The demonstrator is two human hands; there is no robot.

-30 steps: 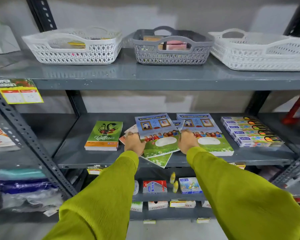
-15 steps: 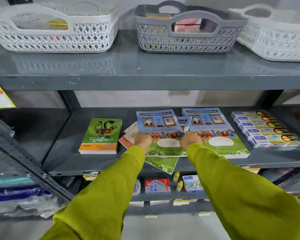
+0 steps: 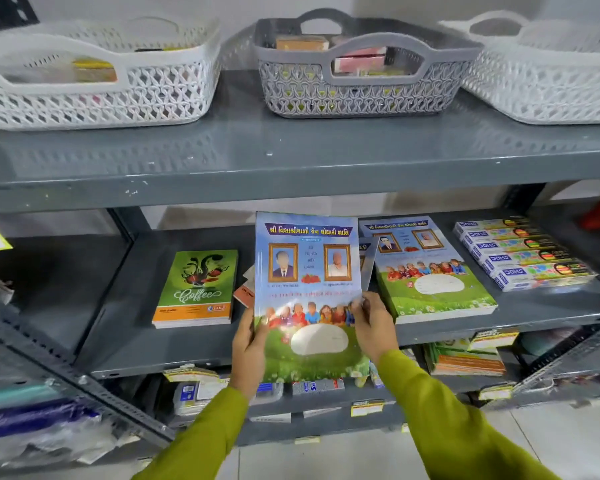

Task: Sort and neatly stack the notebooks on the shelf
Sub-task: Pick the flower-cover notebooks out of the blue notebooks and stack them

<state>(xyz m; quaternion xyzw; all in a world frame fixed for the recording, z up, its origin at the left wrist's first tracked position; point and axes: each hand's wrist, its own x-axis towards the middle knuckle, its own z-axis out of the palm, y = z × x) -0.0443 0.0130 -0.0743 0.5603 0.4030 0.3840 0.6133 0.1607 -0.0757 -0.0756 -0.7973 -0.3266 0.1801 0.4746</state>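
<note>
Held notebook: a blue-and-green notebook [image 3: 309, 292] with two framed portraits and a row of children on its cover, tilted up towards the camera, its lower edge hanging out past the front of the middle shelf [image 3: 146, 344].
Left hand [image 3: 248, 355]: grips the notebook's lower left edge, fingers closed on the cover.
Right hand [image 3: 373, 327]: holds the right edge about halfway up, fingers clamped on the same notebook.
Sleeves: both arms wear yellow-green sleeves [image 3: 447, 420].
Matching stack: a pile of the same notebooks [image 3: 430, 271] lies flat just right of the held one.
Behind the held notebook: loose notebooks partly hidden; how many, I cannot tell.
Coffee notebooks: a small green and orange stack [image 3: 198, 289] lies flat to the left, apart from the hands.
Far right: long boxes [image 3: 523, 254] lined up side by side.
Upper shelf: two white baskets [image 3: 94, 74] flank a grey basket [image 3: 361, 67].
</note>
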